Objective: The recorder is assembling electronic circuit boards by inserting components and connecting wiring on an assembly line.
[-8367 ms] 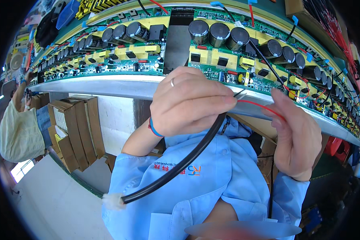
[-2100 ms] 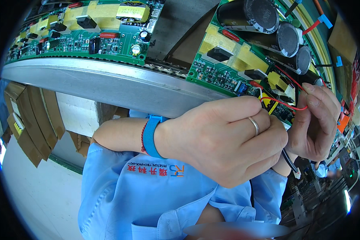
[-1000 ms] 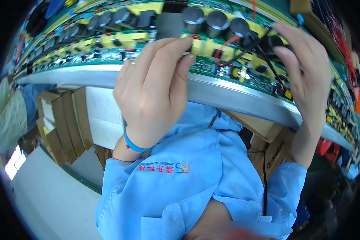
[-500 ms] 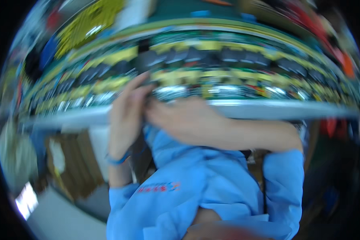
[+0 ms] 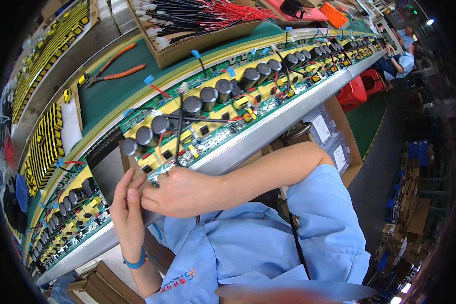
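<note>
Both hands, left hand [image 5: 129, 213] and right hand [image 5: 180, 190], pinch closed on the black wire [image 5: 179, 134] at the near edge of the circuit board [image 5: 207, 126]; thin and limp, it likely grips best near its end.

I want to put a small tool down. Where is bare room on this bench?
The green mat is bare between the orange-handled pliers and the cardboard box of wires. The long row of green circuit boards is crowded, where left hand and right hand meet.
</note>
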{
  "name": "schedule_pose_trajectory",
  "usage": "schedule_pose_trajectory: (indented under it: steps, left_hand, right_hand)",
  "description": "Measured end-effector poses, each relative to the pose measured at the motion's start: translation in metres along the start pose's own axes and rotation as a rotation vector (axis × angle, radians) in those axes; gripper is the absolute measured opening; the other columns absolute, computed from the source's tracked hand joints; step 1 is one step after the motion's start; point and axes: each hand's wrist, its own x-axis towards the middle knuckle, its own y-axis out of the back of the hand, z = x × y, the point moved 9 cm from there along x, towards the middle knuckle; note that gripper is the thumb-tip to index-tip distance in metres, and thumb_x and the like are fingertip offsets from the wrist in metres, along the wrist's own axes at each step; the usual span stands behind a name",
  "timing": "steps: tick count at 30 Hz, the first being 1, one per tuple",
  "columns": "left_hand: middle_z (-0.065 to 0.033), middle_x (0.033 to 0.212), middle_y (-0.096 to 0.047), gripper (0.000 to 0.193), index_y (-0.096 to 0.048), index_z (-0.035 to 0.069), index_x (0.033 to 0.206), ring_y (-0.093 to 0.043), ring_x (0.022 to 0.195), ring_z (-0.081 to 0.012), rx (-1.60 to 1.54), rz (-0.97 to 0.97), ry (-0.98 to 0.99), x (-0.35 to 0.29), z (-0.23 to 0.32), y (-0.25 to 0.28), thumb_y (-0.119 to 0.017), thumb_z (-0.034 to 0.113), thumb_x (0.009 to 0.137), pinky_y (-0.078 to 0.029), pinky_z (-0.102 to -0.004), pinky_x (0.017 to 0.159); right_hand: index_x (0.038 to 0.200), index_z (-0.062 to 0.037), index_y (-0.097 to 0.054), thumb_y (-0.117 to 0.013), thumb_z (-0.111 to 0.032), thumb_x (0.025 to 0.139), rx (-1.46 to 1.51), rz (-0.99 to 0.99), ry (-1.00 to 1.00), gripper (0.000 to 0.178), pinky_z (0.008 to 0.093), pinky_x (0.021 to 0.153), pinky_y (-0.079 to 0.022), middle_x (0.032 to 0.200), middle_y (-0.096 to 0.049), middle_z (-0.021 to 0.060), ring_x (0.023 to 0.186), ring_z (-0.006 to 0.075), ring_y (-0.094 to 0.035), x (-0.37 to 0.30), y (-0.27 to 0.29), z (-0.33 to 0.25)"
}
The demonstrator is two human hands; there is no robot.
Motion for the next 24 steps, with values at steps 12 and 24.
schedule_pose_trajectory:
  steps: [12,24]
  left_hand:
    - [-0.0070,0.092,-0.067,0.017,-0.067,0.005,0.096,-0.062,0.080,-0.0228,0.840,0.799,-0.504,-0.066,0.011,0.105,-0.066,-0.002,0.080,-0.042,-0.0334,0.070]
    - [-0.0039,0.099,-0.073,0.029,-0.061,0.009,0.116,-0.065,0.094,-0.0241,1.319,1.119,0.266,-0.146,-0.092,0.260,-0.059,0.029,0.095,-0.037,-0.0414,0.095]
  right_hand:
    - [0.103,-0.0116,-0.061,-0.057,-0.016,0.077,-0.161,-0.299,-0.089,0.027,0.0297,0.057,-0.048,0.094,-0.063,-0.0005,0.068,0.0160,-0.058,-0.034,0.011,0.046]
    - [0.102,-0.0071,-0.060,-0.057,0.001,0.066,0.013,-0.366,-0.083,0.038,0.0343,0.061,-0.049,0.096,-0.065,0.0045,0.075,0.0211,-0.063,-0.037,0.015,0.059]
